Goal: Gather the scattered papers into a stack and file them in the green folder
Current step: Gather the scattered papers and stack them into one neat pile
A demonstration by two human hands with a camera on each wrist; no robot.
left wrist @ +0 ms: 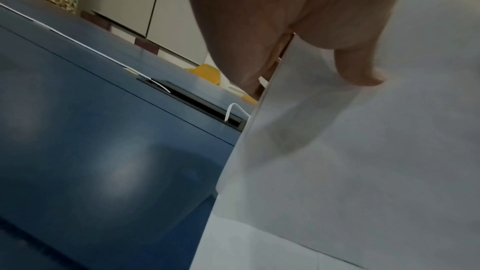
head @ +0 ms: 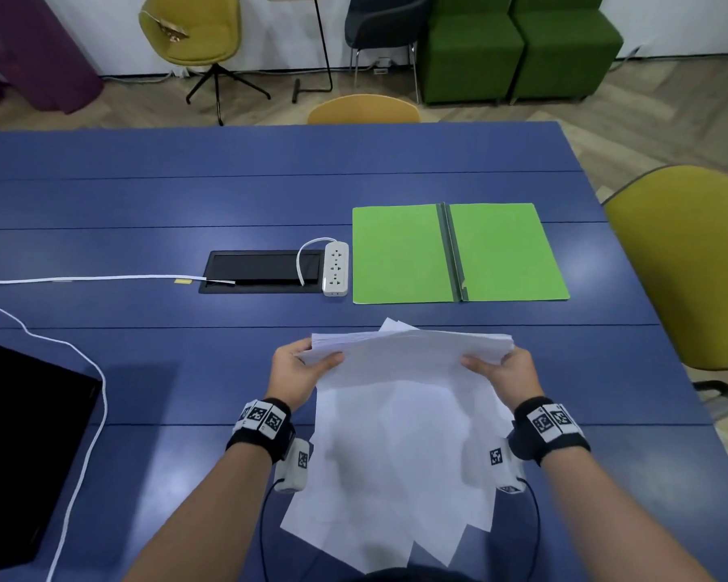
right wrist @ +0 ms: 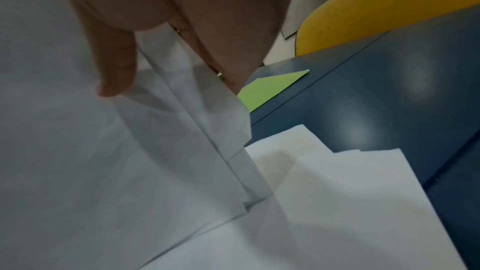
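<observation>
- I have the stack of papers (head: 408,359) lifted just on the near side of the green folder (head: 400,254), its lower edges fanned out unevenly toward me.
- My left hand (head: 299,371) pinches the stack's left edge, thumb on top; my right hand (head: 505,371) grips the right edge the same way.
- I judge this as the squaring step: the sheets are gathered but not aligned.
- Next I would tap the edges even on the blue table (head: 144,203), then carry the stack over onto the open folder, which lies flat beyond the stack, beside the white power strip (head: 336,268).
- Hidden: the fingers under the sheets, and whether any sheets lie on the table beneath the stack; both wrist views are blurred.
</observation>
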